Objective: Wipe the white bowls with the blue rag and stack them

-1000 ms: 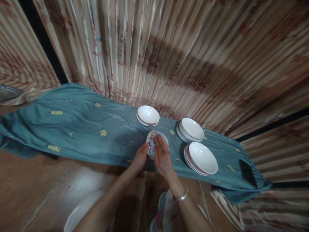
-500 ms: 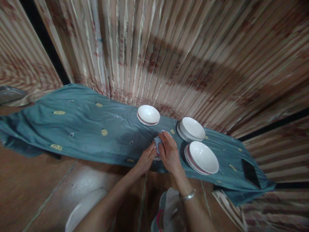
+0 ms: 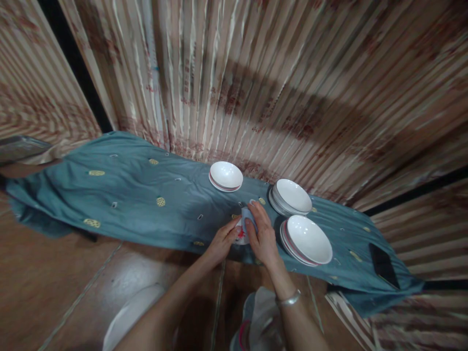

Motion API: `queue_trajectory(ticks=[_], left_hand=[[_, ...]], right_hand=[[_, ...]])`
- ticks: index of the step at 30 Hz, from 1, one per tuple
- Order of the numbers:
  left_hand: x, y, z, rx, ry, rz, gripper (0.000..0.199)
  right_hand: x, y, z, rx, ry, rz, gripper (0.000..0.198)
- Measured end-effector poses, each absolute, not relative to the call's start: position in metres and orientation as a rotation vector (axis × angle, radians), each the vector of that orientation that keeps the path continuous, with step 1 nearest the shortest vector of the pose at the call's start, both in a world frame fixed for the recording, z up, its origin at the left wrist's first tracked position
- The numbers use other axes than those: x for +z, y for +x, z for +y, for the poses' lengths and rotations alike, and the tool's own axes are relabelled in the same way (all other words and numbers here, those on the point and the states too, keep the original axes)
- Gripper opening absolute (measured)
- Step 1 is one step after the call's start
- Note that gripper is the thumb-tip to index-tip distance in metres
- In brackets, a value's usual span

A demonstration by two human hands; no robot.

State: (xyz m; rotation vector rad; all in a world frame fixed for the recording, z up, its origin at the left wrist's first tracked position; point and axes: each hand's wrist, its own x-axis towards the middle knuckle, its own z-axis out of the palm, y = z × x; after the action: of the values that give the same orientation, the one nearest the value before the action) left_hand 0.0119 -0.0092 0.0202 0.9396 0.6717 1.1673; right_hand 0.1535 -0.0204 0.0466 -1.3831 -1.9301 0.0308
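My left hand [image 3: 222, 242] grips the left side of a small white bowl [image 3: 241, 237] with a red flower pattern, above the front edge of the cloth-covered table. Much of the bowl is hidden behind my fingers. My right hand [image 3: 264, 240], with a silver bracelet at the wrist, presses a light blue cloth [image 3: 249, 218] against the bowl's right side. Just right of that hand stands a stack of white bowls [image 3: 309, 239] with reddish sides. Another stack of white bowls [image 3: 292, 196] is behind it.
A smaller stack of white bowls [image 3: 225, 175] sits near the back edge of the teal tablecloth [image 3: 139, 214]. At the right end lies a black phone [image 3: 383, 264]. Striped curtains [image 3: 234, 87] hang behind the table, with dark poles [image 3: 76, 68] beside them.
My right hand and the blue cloth have shifted slightly right over the bowl, so more of its red pattern shows. The stacks stay in place; the view has moved a little.
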Motion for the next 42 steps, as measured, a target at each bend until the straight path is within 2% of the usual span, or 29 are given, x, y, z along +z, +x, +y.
queue_trajectory(ticks=[5, 15, 22, 30, 38, 42], left_hand=[[0.018, 0.015, -0.007, 1.161, 0.863, 0.707, 0.024], [0.01, 0.018, -0.001, 1.264, 0.68, 0.647, 0.028], [0.008, 0.019, 0.001, 1.199, 0.642, 0.677, 0.024], [0.002, 0.018, 0.002, 1.198, 0.602, 0.713, 0.038], [-0.001, 0.016, 0.004, 1.224, 0.685, 0.703, 0.038], [0.0, 0.015, 0.005, 1.226, 0.68, 0.704, 0.037]], right_hand=[[0.045, 0.153, -0.02, 0.014, -1.393, -1.908, 0.045], [0.04, 0.133, -0.02, -0.133, -1.291, -2.06, 0.041], [0.044, 0.149, -0.007, 0.066, -1.373, -1.918, 0.04], [0.038, 0.165, 0.006, 0.284, -1.394, -1.733, 0.04], [0.053, 0.14, -0.01, 0.073, -1.3, -2.058, 0.036], [0.054, 0.141, -0.007, 0.122, -1.312, -2.049, 0.035]])
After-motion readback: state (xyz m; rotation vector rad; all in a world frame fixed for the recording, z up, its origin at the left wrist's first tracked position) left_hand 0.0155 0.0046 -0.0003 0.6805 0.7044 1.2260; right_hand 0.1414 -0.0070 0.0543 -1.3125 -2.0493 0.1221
